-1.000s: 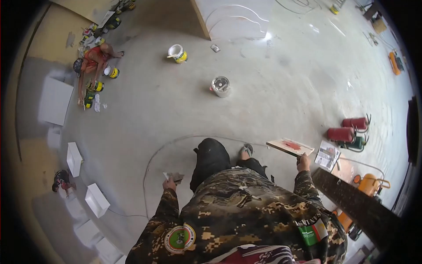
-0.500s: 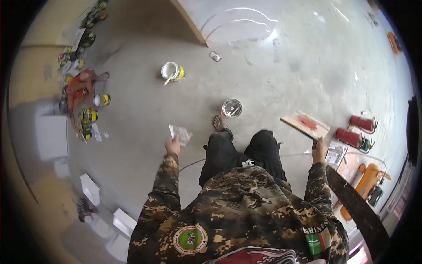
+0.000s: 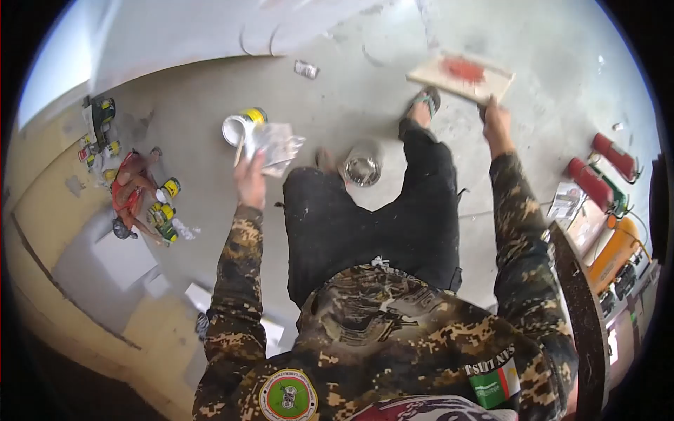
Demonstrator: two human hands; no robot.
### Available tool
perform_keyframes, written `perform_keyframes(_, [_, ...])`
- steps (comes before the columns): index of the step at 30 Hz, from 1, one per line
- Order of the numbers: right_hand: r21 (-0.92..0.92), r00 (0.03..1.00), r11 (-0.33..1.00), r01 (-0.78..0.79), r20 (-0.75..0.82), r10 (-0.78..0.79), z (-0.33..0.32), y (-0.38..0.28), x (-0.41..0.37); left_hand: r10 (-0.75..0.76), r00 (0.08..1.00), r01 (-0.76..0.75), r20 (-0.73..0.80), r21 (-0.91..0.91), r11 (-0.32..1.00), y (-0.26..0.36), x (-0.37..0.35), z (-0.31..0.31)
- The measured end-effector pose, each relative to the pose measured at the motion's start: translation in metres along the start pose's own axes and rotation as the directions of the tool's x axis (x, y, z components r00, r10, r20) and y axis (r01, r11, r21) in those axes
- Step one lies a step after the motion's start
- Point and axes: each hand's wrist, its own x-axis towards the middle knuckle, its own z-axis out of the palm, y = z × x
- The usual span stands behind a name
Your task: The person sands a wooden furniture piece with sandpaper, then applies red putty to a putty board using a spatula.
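Note:
My left hand (image 3: 250, 179) is closed on a flat spreader blade (image 3: 282, 149) smeared with pale filler, close to an open white bucket (image 3: 236, 130) with a stick in it. Out in front on the right, my right hand (image 3: 498, 126) grips the dark handle of a flat board (image 3: 449, 78) that bears a patch of red paste. A round metal tin (image 3: 363, 168) stands on the floor between my feet.
Another person (image 3: 130, 186) crouches at the left beside several paint buckets. Red fire extinguishers (image 3: 590, 181) and an orange tank (image 3: 618, 256) are at the right. A large white panel (image 3: 175, 35) stands ahead; a small flat packet (image 3: 306, 69) lies near it.
Both hands have moved forward with the blade and the board. My right foot now shows ahead, below the board. The view has turned, and the bucket and white panel appear further left.

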Motion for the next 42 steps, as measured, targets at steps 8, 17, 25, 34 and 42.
perform_keyframes(8, [-0.320, 0.937, 0.893, 0.317, 0.251, -0.243, 0.076, 0.039, 0.141, 0.294, 0.846, -0.461, 0.446, 0.331, 0.823, 0.027, 0.100, 0.135])
perform_keyframes(17, [-0.031, 0.977, 0.996, -0.082, 0.194, 0.086, 0.046, 0.121, 0.179, 0.232, 0.816, -0.243, 0.529, -0.049, 0.969, -0.015, 0.202, 0.210])
perform_keyframes(25, [-0.071, 0.943, 0.976, -0.206, 0.252, 0.218, 0.041, 0.118, 0.216, 0.188, 0.680, -0.205, 0.708, -0.063, 0.977, 0.001, 0.224, 0.213])
perform_keyframes(34, [-0.379, 0.933, 0.871, 0.312, 0.296, -0.206, 0.006, 0.029, 0.174, 0.517, 0.485, -0.725, 0.706, -0.007, 0.689, -0.019, 0.186, 0.183])
perform_keyframes(42, [-0.280, 0.419, 0.342, 0.897, 0.787, -0.453, 0.111, -0.093, -0.074, 0.831, 0.541, -0.801, 0.127, -0.222, 0.555, -0.031, 0.168, 0.160])
